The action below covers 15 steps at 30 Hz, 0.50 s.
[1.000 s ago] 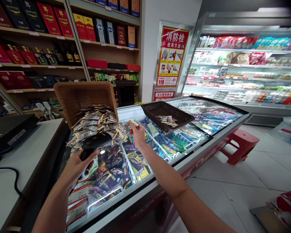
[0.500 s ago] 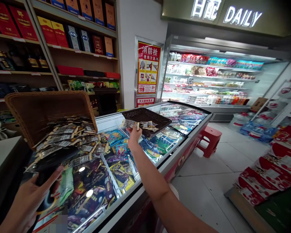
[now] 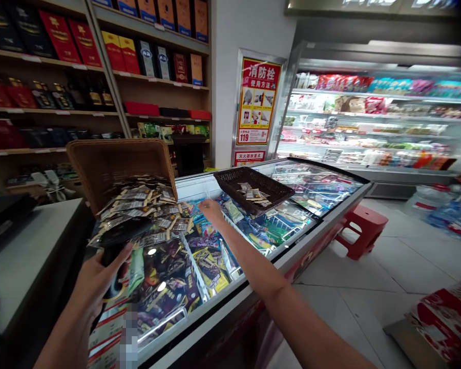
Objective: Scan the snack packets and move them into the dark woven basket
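My left hand point(image 3: 100, 279) is wrapped round the handle of a black gun-shaped device point(image 3: 125, 230), which looks like a barcode scanner. Its broad dark head hangs over small clear-wrapped packets point(image 3: 138, 200) that spill from a tipped brown wicker basket point(image 3: 119, 156) onto the freezer glass. My right hand point(image 3: 212, 212) is over the freezer, between that pile and a dark woven tray point(image 3: 230, 189). Its fingers look curled in; whether anything is between them is hidden. A few similar packets point(image 3: 253, 195) lie in the tray.
Under the glass of the chest freezer point(image 3: 246, 287) lie bagged ice creams in wire dividers. A grey counter point(image 3: 34, 256) stands at left, with shelves of boxes and bottles behind. A red stool point(image 3: 363, 225) and stacked red cartons point(image 3: 445, 312) are at right.
My right hand has drawn back to the left, away from the tray, where it was holding a packet. Packets lie in the tray. The view has turned left; my left hand still grips the black device.
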### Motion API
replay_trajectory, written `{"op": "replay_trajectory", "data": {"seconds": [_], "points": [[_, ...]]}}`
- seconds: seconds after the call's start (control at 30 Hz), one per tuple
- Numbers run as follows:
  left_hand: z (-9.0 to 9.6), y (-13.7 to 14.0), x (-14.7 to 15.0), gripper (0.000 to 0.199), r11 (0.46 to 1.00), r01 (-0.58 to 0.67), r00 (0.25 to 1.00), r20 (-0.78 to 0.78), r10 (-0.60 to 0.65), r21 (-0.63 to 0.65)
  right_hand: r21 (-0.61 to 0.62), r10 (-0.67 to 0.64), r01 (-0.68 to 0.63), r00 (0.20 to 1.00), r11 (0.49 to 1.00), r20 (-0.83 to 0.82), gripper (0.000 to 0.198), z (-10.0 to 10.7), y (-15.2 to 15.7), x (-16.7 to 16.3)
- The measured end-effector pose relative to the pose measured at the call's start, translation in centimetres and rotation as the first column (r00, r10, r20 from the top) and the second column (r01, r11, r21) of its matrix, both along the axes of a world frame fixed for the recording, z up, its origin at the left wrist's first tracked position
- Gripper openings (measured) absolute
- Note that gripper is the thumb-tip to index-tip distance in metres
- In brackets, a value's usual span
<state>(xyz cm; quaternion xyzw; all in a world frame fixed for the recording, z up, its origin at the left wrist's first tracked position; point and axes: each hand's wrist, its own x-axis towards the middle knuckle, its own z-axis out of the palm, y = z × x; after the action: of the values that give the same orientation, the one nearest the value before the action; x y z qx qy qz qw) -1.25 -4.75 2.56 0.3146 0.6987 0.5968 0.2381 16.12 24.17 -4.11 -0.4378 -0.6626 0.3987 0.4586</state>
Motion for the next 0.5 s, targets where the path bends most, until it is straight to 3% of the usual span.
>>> {"op": "replay_trajectory", "data": {"seconds": [0.1,0.23,0.5], "points": [[-0.4,0.0,-0.2,0.06,1.0,0.013,1.0,0.002,-0.013,-0.003,-0.005,0.133,-0.135,0.963,0.991,0.235,0.034,-1.3,-2.4,-3.2],[-1.2,0.2,-0.9,0.058,0.999,0.053,0.999,0.005,-0.052,-0.007,0.036,0.12,-0.126,0.982,0.991,0.143,0.058,-1.8,-4.0,-5.1],[-2.4,0.7,-1.7,0.06,0.993,0.096,0.989,-0.102,-0.103,-0.063,0.014,0.146,-0.147,0.986,0.989,0.078,0.057,-0.3,-5.2,-3.2]]}}
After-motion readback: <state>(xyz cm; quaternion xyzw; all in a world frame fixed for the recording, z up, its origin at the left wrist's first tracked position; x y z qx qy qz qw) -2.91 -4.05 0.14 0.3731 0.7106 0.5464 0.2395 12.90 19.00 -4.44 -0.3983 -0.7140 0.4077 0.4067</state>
